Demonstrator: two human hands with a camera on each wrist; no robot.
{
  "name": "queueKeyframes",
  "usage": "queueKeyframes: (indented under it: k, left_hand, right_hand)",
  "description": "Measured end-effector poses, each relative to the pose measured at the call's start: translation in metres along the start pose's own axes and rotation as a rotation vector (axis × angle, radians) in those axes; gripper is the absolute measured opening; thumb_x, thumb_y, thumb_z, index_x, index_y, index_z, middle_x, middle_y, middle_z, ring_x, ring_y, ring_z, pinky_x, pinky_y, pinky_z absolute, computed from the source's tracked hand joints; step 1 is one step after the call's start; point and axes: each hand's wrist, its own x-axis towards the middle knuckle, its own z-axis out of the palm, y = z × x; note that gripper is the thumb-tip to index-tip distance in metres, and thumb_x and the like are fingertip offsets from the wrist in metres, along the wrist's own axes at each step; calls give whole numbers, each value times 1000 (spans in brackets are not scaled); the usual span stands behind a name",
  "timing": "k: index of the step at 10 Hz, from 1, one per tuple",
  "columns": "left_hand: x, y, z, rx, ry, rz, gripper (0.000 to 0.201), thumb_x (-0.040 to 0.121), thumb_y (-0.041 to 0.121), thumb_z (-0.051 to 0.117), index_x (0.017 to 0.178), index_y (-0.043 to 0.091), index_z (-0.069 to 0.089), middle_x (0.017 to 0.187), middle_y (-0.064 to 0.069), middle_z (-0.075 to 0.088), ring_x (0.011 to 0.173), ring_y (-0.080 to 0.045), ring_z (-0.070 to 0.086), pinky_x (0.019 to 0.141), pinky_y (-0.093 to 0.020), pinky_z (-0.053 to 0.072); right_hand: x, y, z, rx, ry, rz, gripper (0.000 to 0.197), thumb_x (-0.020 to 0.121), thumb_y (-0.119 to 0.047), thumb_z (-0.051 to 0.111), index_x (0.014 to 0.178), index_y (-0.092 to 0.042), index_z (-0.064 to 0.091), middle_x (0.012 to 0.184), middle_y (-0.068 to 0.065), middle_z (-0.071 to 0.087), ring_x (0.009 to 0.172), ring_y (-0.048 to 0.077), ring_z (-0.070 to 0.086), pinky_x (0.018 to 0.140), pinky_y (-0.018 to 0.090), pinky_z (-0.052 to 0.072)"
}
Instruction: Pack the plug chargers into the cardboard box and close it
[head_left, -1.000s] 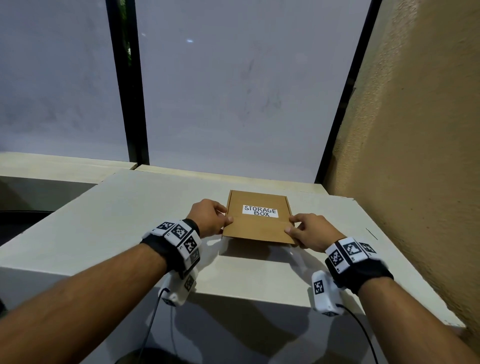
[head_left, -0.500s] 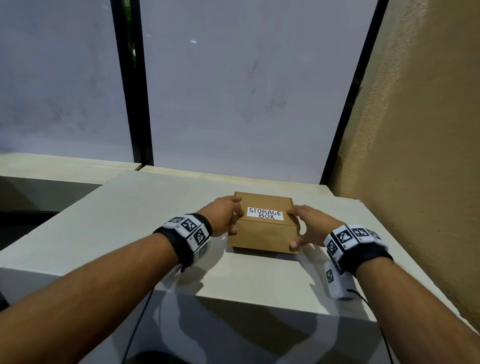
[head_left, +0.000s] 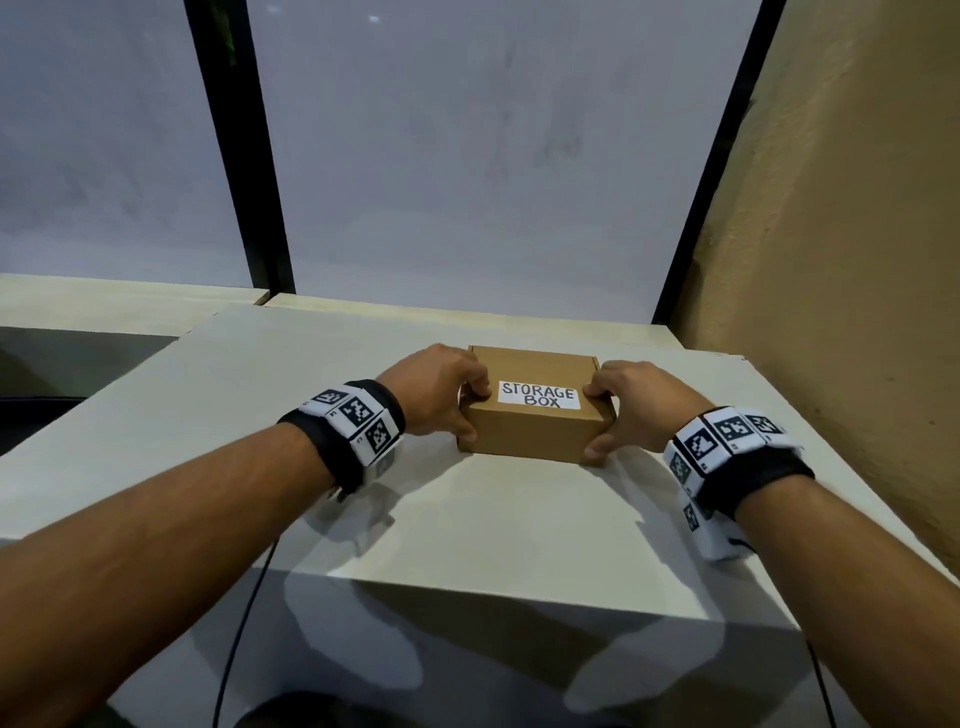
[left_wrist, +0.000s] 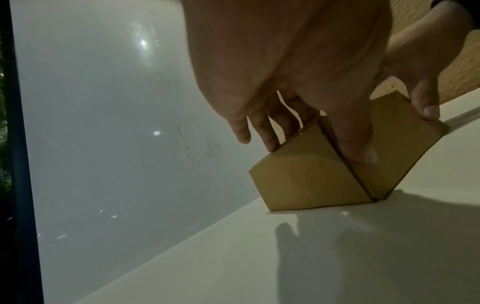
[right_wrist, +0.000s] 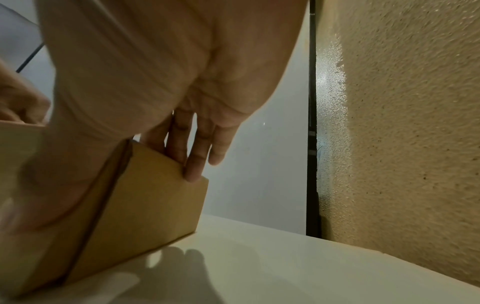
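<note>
Lid now lies flat on the box (head_left: 537, 413), no longer raised as a second ago; left hand (head_left: 434, 395) and right hand (head_left: 636, 408) clasp its ends on the table (head_left: 493, 519). Packing looks finished.

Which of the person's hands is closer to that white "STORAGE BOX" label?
Neither clearly. The left hand grips the box at the label's left end, the right hand at its right end.

The cardboard box (head_left: 537, 434) sits on the table (head_left: 493, 519) (a hand each side).
</note>
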Motion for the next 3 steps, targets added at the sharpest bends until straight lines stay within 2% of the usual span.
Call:
queueKeyframes:
  k: [1, 2, 3]
  left_hand:
    - [2, -5, 3, -12, 8, 46, 53, 62, 36, 88, 109, 17, 69, 109, 4, 67, 99, -15, 60, 87, -27, 48]
    - [14, -19, -11, -91, -77, 62, 37, 72, 46, 79, 101, 24, 72, 105, 14, 66, 101, -8, 60, 91, -27, 46]
    - [38, -41, -31, -184, -96, 35, 33, 84, 57, 58, 101, 32, 71, 112, 19, 65, 111, -4, 56, 100, -28, 41]
  right_hand:
    - [3, 2, 3, 1, -5, -9, 74, 56, -48, 89, 119, -22, 62, 109, -6, 57, 99, 17, 55, 88, 35, 49]
    - [7, 11, -6, -28, -62, -30, 67, 67, -55, 81, 124, -27, 60, 114, -11, 56, 104, 13, 55, 89, 36, 49]
    - [22, 24, -29, 120, -149, -23, 58, 78, -64, 64, 127, -34, 62, 123, -15, 61, 113, 8, 57, 92, 30, 47]
